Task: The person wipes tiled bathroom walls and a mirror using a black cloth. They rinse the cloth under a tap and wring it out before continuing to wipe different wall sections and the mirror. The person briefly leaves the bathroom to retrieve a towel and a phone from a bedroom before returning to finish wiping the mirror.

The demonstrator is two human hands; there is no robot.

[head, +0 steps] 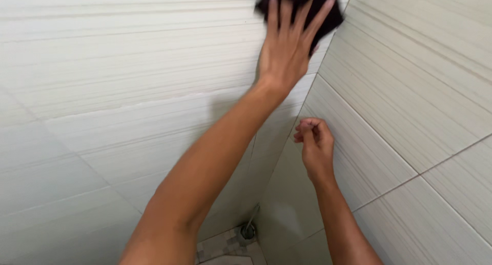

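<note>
My left hand (287, 47) is raised high and spread flat over a dark cloth (328, 14), pressing it against the pale striped wall tiles (128, 65) just left of the wall corner. Most of the cloth is hidden under the fingers and partly cut off by the top edge of the frame. My right hand (315, 144) hangs lower, right in front of the corner, its fingers curled loosely into a fist with nothing visible inside. It is close to the right-hand wall (410, 90); contact cannot be told.
Two tiled walls meet in a vertical corner running down the middle. At the bottom, a patch of small mosaic floor tiles (225, 247) shows, with a round metal fitting and thin pipe (248, 229) at the corner's foot.
</note>
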